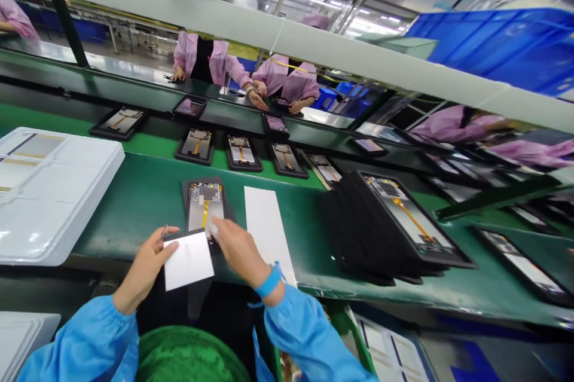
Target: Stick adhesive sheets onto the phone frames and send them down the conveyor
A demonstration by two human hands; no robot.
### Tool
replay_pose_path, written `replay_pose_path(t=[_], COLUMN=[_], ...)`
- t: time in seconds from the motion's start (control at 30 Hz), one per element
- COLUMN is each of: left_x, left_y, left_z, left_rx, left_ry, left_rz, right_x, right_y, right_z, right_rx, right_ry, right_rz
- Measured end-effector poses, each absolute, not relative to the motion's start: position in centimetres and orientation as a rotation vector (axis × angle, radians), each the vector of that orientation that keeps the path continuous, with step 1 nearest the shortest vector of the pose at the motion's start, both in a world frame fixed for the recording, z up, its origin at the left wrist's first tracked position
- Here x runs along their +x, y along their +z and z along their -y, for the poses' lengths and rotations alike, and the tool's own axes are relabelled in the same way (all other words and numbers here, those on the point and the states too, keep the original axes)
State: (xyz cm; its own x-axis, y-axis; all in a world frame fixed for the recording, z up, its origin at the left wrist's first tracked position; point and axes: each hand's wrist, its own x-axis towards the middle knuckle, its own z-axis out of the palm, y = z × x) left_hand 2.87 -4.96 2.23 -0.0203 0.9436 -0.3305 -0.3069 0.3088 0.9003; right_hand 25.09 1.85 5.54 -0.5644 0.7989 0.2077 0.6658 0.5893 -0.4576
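My left hand point(146, 265) pinches the upper left edge of a small white sheet point(188, 262), with a dark strip along its top. My right hand point(237, 250), wearing a blue wristband, is closed at the fingertips around something small and whitish, too blurred to name. It is just right of the sheet, over the lower part of an opened phone-like unit point(206, 199). That unit, with an orange ribbon cable, lies in a black tray on the green bench. A long white paper strip point(266, 220) lies to the right.
White plastic trays point(85, 191) sit at the left. Stacked black trays point(359, 232) with a unit on top stand at the right. More units point(242, 152) line the green belt behind. Across it are people in pink. Blue bins point(502, 47) hang upper right.
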Motion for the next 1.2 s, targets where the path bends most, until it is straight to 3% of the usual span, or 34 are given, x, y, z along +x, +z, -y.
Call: replay_pose_path(t=[0.1,0.23,0.43,0.67,1.2], left_x=[0.6,-1.7,-2.0,3.4,5.8], left_y=[2.0,1.3,0.8,1.1,-0.4], left_z=[3.7,1.6,-1.7,-6.6,-8.7], left_rx=[0.711,0.745,0.851,0.943,1.0], left_ry=[1.142,1.144,1.125,1.082,1.1], left_rz=[-1.247,-1.287,-1.297,-1.275,-1.386], right_x=[23.3,22.3,23.9,25.2,26.8], right_y=[5.4,4.4,1.5,-0.4,0.1], right_z=[-7.0,-11.2,-13.9,-15.0,-14.8], right_rx=[-1.019,-0.804,-1.07,-1.291,-1.252], right_ry=[-0.063,-0.231,0.276,0.944,1.069], right_rz=[2.759,2.96,2.627,2.01,1.968])
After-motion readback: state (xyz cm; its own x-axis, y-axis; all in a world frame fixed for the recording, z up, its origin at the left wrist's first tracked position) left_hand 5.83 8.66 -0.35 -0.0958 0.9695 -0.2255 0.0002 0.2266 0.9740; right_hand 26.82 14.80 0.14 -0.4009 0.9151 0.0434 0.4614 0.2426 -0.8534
